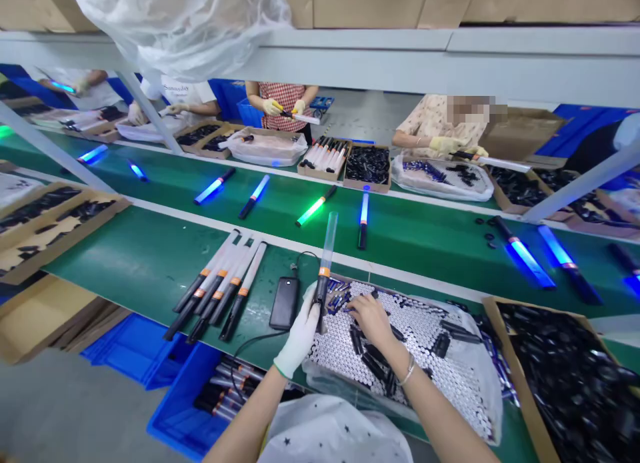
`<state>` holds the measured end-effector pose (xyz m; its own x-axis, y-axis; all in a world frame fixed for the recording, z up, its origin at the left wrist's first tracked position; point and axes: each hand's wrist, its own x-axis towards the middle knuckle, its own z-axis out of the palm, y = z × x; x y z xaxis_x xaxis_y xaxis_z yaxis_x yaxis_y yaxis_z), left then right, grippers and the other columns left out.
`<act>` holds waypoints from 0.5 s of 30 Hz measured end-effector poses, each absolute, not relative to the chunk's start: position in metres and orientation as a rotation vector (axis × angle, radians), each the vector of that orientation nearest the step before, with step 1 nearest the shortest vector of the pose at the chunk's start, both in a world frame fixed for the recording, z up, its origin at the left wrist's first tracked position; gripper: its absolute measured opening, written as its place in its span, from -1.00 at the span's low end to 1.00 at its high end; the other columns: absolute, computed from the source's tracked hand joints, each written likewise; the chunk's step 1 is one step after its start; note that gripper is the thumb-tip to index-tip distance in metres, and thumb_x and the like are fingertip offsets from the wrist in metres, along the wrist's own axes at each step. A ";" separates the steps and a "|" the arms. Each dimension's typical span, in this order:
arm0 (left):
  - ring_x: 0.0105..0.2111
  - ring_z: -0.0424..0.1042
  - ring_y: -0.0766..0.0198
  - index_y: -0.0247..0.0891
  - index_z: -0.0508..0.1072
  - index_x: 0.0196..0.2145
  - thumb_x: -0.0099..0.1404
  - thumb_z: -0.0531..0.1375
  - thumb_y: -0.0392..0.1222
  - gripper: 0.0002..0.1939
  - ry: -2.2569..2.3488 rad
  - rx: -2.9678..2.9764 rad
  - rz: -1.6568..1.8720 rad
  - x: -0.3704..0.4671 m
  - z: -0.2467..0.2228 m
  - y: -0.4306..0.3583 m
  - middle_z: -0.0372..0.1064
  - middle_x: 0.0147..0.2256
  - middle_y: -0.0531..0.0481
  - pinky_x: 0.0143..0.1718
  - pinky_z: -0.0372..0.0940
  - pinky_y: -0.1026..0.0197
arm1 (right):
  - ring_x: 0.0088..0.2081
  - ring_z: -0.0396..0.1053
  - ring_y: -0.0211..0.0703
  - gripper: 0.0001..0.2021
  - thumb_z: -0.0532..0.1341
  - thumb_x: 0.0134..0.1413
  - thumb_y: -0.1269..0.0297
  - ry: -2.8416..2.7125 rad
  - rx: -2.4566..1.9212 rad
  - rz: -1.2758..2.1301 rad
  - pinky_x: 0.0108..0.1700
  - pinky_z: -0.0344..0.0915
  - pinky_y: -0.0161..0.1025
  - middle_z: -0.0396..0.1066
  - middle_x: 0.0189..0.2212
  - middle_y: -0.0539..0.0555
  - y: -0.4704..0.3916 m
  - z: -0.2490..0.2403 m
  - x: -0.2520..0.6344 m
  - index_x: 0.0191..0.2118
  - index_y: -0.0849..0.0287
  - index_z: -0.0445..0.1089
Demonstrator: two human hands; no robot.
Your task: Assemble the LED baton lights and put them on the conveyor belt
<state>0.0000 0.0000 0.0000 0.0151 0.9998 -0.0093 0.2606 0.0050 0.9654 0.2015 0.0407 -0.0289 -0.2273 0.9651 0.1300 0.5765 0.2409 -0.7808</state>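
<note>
My left hand [303, 336], in a white glove, is closed around the black handle of a light stick [326, 263]. The stick stands nearly upright, with an orange band and a clear unlit tube. My bare right hand [371, 320] reaches over a plastic-lined tray of batteries [425, 383], its fingers curled down at loose blue batteries [338, 296]; what they pinch, if anything, I cannot make out. Black plastic parts [373, 360] lie on the upright batteries below that hand. Left of my gloved hand are a black power bank [284, 303] with a cable and several unlit light sticks [227, 283].
Lit light sticks [316, 210] lie along the green belt [280, 226] ahead. A carton of black parts [570, 376] stands at right; a blue bin [175, 410] holding sticks is below left. Co-workers [283, 103] sit across, and a shelf [360, 56] crosses above.
</note>
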 end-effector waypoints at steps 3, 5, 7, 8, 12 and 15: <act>-0.16 0.42 0.20 -0.25 -0.07 0.36 0.37 0.01 0.08 -0.29 1.311 1.229 1.097 -0.001 0.010 -0.007 0.37 -0.02 -0.17 -0.03 0.34 0.12 | -0.26 0.40 -0.08 -0.78 0.21 0.14 0.32 -1.793 -1.388 0.889 -0.15 0.36 -0.11 0.44 -0.31 0.07 0.031 -0.016 0.193 -0.08 0.16 0.38; -0.22 0.41 0.25 -0.20 -0.13 0.37 0.33 0.10 0.05 -0.23 1.229 1.187 1.125 -0.001 0.017 -0.011 0.30 0.07 -0.18 -0.09 0.36 0.15 | -0.43 0.40 -0.20 -0.69 0.21 0.15 0.18 -1.587 -1.306 1.069 -0.33 0.38 -0.25 0.43 -0.33 0.05 0.017 -0.003 0.181 -0.02 0.17 0.29; -0.24 0.41 0.29 -0.15 -0.18 0.37 0.33 0.11 0.03 -0.21 1.155 1.177 1.140 -0.002 0.024 -0.015 0.22 0.13 -0.18 -0.08 0.36 0.14 | -0.48 0.40 -0.23 -0.66 0.25 0.10 0.06 -1.367 -1.195 1.229 -0.40 0.37 -0.30 0.42 -0.35 0.05 0.000 0.013 0.167 -0.11 0.19 0.32; -0.20 0.41 0.27 -0.15 -0.17 0.37 0.35 0.09 0.04 -0.23 1.150 1.181 1.150 -0.002 0.027 -0.016 0.20 0.15 -0.18 -0.01 0.34 0.11 | -0.47 0.41 -0.21 -0.66 0.27 0.07 0.02 -1.295 -1.156 1.263 -0.39 0.38 -0.29 0.42 -0.37 0.06 -0.009 0.021 0.160 -0.17 0.19 0.35; 0.29 0.01 0.19 -0.26 0.00 0.34 0.44 -0.15 0.14 -0.35 1.194 1.273 1.250 0.000 0.029 -0.019 0.04 0.26 -0.18 0.36 -0.17 0.09 | -0.35 0.44 -0.14 -0.70 0.26 0.08 0.05 -1.303 -1.147 1.122 -0.27 0.44 -0.23 0.45 -0.34 0.13 -0.037 0.046 0.138 -0.21 0.18 0.50; 0.35 -0.15 0.21 -0.27 0.01 0.34 0.45 -0.25 0.14 -0.35 1.074 1.262 1.301 0.004 0.024 -0.020 -0.08 0.32 -0.15 0.38 -0.24 0.10 | -0.24 0.45 -0.12 -0.76 0.20 0.17 0.13 -1.465 -1.188 0.864 -0.17 0.46 -0.21 0.46 -0.21 0.14 -0.049 0.054 0.132 -0.17 0.11 0.55</act>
